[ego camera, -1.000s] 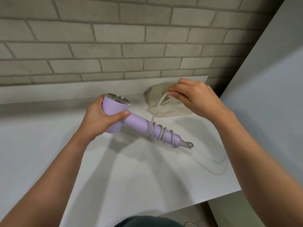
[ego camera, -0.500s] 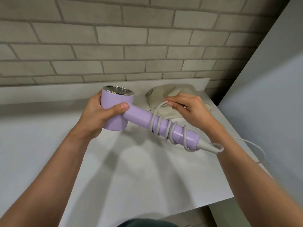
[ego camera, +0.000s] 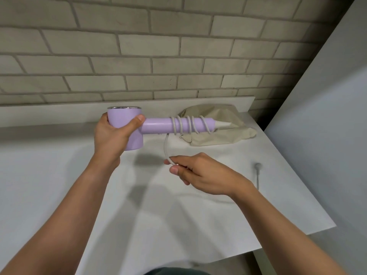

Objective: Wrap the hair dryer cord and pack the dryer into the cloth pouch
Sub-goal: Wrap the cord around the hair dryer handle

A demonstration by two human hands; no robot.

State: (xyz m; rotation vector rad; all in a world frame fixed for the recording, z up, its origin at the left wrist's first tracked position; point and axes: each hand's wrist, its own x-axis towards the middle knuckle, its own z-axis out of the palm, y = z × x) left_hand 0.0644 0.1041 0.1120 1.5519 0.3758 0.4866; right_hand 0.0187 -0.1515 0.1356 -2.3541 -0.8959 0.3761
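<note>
Left hand [ego camera: 111,139] grips the head of the hair dryer [ego camera: 158,126], fingers curled round it, held up over the table [ego camera: 59,165]. Dryer is smooth matte lilac with a stubby cylinder head, shiny metal rim on top, and a tube handle level and pointing right. Pale grey rubbery cord [ego camera: 165,147] is coiled about five turns round the handle, and a loose length drops to the right hand [ego camera: 202,175], which pinches it between thumb and fingers. Plug [ego camera: 258,166] lies on the table near the right edge. Beige cloth pouch [ego camera: 224,135], crumpled and soft, sits at the back right corner behind the handle. Table is white and flat, with bare surface left and front. Rough brick wall [ego camera: 139,56] behind, grey panel [ego camera: 327,116] close on the right.
</note>
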